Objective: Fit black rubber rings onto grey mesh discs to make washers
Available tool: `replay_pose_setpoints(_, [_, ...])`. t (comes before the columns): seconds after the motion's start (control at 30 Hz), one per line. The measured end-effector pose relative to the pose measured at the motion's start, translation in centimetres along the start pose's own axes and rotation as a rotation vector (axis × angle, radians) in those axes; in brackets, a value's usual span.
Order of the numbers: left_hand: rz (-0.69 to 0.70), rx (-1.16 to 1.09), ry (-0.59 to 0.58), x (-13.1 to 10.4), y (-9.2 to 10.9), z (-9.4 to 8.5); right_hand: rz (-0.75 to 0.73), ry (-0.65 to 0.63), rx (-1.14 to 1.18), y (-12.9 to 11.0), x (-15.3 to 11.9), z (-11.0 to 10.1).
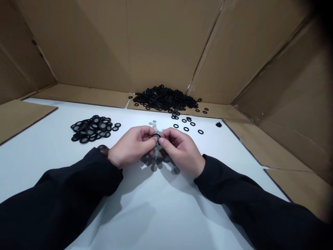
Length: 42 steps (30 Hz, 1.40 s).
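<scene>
Ring pinched between both hands above white surface

Black ring (156, 136) held at meeting point of both hands, over middle of white table (52, 152). Small, dark, partly hidden by fingertips; cannot tell whether a grey disc sits inside it.

Left hand (132, 146) curled, thumb and forefinger closed on ring's left edge. Right hand (179, 149) curled likewise, fingertips closed on ring's right edge. Knuckles of both nearly touching. Black sleeves (78, 187) down to both wrists; watch (103, 149) showing at left cuff.

Directly beneath and just behind hands: scatter of flat grey discs (156, 163), lying loose on table, partly in shadow of hands. A few more grey discs (153, 123) just beyond fingertips.

Beyond left hand, off to its outer side: low heap of filled rings (92, 129), black rims with grey centres, piled close together.

Beyond right hand, slightly forward: loose empty rings (186, 125) lying singly, apart from one another. Farther out past these: large pile of black rings (165, 98), against foot of cardboard wall (156, 45), spilling onto cardboard flap. Small black scrap (219, 124) well out to right hand's far side, near table edge.

Cardboard panels enclosing table on three sides; flat cardboard sheets (23, 116) lying at left and right margins.
</scene>
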<state>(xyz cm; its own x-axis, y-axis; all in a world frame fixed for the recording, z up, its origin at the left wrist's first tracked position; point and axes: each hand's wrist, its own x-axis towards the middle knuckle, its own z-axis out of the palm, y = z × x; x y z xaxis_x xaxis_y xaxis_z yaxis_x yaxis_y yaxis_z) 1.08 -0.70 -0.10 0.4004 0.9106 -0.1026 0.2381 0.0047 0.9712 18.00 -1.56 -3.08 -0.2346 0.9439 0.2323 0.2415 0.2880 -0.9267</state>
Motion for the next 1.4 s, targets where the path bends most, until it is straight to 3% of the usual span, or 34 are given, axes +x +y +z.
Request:
replay_pose_setpoints(0.2, [-0.063,0.038,-0.016,0.0,0.5,0.0,-0.005,0.081,-0.043,0.1,-0.1,0.1])
replay_pose_setpoints(0.47, [0.015,-0.100,0.065,0.0,0.1,0.2,0.016,0.017,0.061,0.2,0.1,0.3])
replay_pose_setpoints(0.6, [0.043,-0.096,0.040,0.0,-0.1,0.1,0.017,-0.020,0.075,0.2,0.1,0.2])
replay_pose_setpoints(0.93, [-0.027,0.013,-0.030,0.0,0.3,-0.1,0.002,0.070,-0.020,0.1,-0.1,0.0])
replay_pose_setpoints(1.2, [0.057,-0.064,0.058,-0.1,-0.1,0.1,-0.001,-0.006,-0.002,0.1,0.1,0.0])
replay_pose_setpoints(1.4, [0.035,0.045,-0.008,0.0,-0.6,-0.1,-0.011,0.018,-0.066,-0.1,0.0,-0.2])
